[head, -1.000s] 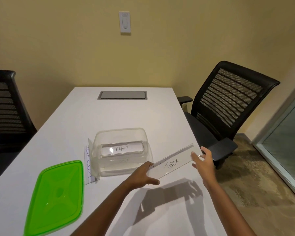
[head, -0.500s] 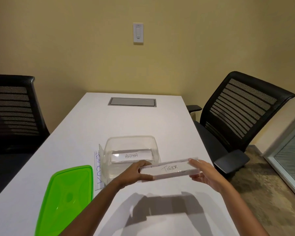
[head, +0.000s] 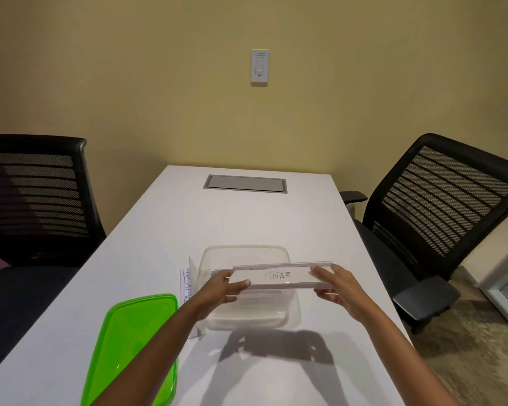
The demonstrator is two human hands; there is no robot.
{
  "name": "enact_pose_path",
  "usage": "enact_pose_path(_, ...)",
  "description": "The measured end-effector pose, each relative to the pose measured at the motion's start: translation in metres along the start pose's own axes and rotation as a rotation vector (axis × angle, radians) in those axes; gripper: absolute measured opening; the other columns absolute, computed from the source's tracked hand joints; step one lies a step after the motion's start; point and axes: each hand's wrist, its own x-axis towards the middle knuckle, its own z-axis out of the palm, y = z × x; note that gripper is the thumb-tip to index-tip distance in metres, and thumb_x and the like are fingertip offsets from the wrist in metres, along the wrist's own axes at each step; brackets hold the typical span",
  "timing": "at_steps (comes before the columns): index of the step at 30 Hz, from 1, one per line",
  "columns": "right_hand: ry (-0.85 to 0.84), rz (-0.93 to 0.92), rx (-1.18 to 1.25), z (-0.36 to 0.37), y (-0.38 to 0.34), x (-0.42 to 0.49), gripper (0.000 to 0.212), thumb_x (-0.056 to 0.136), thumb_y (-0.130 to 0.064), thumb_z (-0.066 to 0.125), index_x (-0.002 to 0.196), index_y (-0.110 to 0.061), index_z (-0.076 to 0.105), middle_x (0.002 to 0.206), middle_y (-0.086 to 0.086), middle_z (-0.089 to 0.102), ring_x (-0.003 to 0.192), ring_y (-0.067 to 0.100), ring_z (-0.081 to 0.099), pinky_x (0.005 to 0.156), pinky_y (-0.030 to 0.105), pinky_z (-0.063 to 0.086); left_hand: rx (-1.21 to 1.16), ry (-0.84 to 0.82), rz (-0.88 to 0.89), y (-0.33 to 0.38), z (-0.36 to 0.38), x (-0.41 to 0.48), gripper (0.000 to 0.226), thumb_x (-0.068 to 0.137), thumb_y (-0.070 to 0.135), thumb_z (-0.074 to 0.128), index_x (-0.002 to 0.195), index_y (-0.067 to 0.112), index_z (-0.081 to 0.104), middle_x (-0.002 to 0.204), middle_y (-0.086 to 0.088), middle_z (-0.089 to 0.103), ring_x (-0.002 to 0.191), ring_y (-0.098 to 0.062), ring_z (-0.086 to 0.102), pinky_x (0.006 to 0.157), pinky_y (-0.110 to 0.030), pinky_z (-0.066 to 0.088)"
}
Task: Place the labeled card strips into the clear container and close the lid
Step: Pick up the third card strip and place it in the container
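A white card strip marked TIGER [head: 279, 276], in a clear sleeve, is held level above the clear container [head: 247, 252]. My left hand [head: 226, 288] grips its left end and my right hand [head: 333, 285] grips its right end. The strip hides most of the container's inside, so the ALPHA strip there is out of sight. Another labeled strip [head: 186, 285] lies on the table against the container's left side. The green lid [head: 135, 341] lies flat on the table to the near left.
The white table [head: 247, 218] has a grey cable hatch [head: 245, 183] near its far end. Black mesh office chairs stand at the left [head: 35, 194] and right [head: 440, 206]. The table's right edge runs close to my right arm.
Both hands carried the TIGER strip from the container's right side to directly over it and levelled it. The camera view tilted and shifted as well.
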Motion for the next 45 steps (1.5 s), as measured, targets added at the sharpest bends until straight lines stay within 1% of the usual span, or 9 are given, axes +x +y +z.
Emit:
enact_pose_path(3,-0.104,-0.049,-0.052,0.007,-0.008,0.012,0.027,0.086,-0.022,0.065,0.111,-0.013,0.059,0.105,0.003,0.067,0.088,0.015,0.067,0.076,0.022,0.055,0.046,0.019,0.054,0.006,-0.022,0.006,0.069,0.083,0.006,0.069,0.141,0.000,0.032,0.142,-0.008,0.038,0.139,-0.022,0.036,0.105,-0.032,0.040)
enact_pose_path(7,-0.242,-0.068,-0.149,0.013,-0.021,0.030,0.024,0.075,-0.008,0.076,0.096,-0.014,0.064,0.088,0.002,0.070,0.074,0.005,0.070,0.062,0.011,0.054,0.329,0.026,0.186,0.016,-0.048,0.013,0.053,0.068,0.005,0.083,0.110,0.012,0.051,0.106,-0.001,0.057,0.103,-0.023,0.058,0.076,-0.020,0.047)
enact_pose_path(10,-0.267,-0.106,-0.402,0.022,-0.028,0.047,0.033,0.066,-0.010,0.083,0.094,-0.019,0.067,0.092,-0.003,0.068,0.088,0.008,0.066,0.062,0.004,0.049,0.672,0.032,0.303,0.018,-0.059,0.020,0.061,0.064,0.020,0.086,0.114,0.018,0.050,0.111,0.000,0.050,0.104,-0.017,0.052,0.081,-0.022,0.042)
enact_pose_path(12,-0.254,-0.160,-0.595,0.028,-0.031,0.057,0.041,0.065,-0.014,0.084,0.102,-0.022,0.066,0.107,-0.004,0.067,0.107,0.011,0.059,0.077,0.010,0.047,0.833,0.029,0.335,0.017,-0.062,0.025,0.069,0.068,0.027,0.083,0.126,0.019,0.046,0.118,0.000,0.046,0.116,-0.017,0.048,0.090,-0.023,0.041)
enact_pose_path(14,-0.242,-0.232,-0.809,0.033,-0.033,0.068,0.054,0.066,-0.024,0.083,0.116,-0.022,0.062,0.120,-0.004,0.062,0.115,0.011,0.052,0.088,0.019,0.041,0.956,0.042,0.340,0.015,-0.065,0.032,0.074,0.072,0.029,0.079,0.135,0.017,0.042,0.127,-0.005,0.046,0.123,-0.019,0.044,0.099,-0.028,0.040)
enact_pose_path(17,-0.249,-0.322,-1.119,0.042,-0.037,0.082,0.067,0.073,-0.035,0.077,0.132,-0.018,0.049,0.133,0.002,0.054,0.122,0.018,0.047,0.097,0.028,0.040,1.118,0.095,0.307,0.014,-0.065,0.046,0.070,0.078,0.030,0.072,0.138,0.014,0.041,0.130,-0.009,0.046,0.122,-0.022,0.041,0.099,-0.032,0.040)
enact_pose_path(22,-0.230,-0.371,-1.491,0.063,-0.032,0.104,0.050,0.081,-0.032,0.067,0.122,-0.010,0.048,0.122,0.013,0.054,0.114,0.028,0.047,0.088,0.037,0.045,1.364,0.151,0.170,0.012,-0.052,0.067,0.049,0.081,0.026,0.069,0.120,0.004,0.049,0.125,-0.013,0.052,0.115,-0.028,0.052,0.089,-0.037,0.045)
enact_pose_path(32,-0.283,-0.348,-1.714,0.087,0.000,0.144,0.048,0.086,-0.022,0.063,0.125,-0.002,0.044,0.127,0.018,0.054,0.117,0.030,0.051,0.092,0.039,0.045,1.635,0.097,0.022,-0.009,-0.041,0.106,0.036,0.089,-0.003,0.054,0.124,-0.002,0.050,0.127,-0.018,0.056,0.117,-0.030,0.057,0.098,-0.036,0.046)
enact_pose_path(45,-0.393,-0.145,-1.700,0.093,0.026,0.177,0.051,0.087,-0.020,0.062,0.128,0.000,0.040,0.132,0.020,0.051,0.122,0.033,0.049,0.098,0.041,0.044,1.613,0.026,-0.047,-0.020,-0.042,0.139,0.035,0.091,-0.007,0.048,0.125,-0.002,0.051,0.130,-0.017,0.056,0.121,-0.030,0.056,0.102,-0.034,0.044)
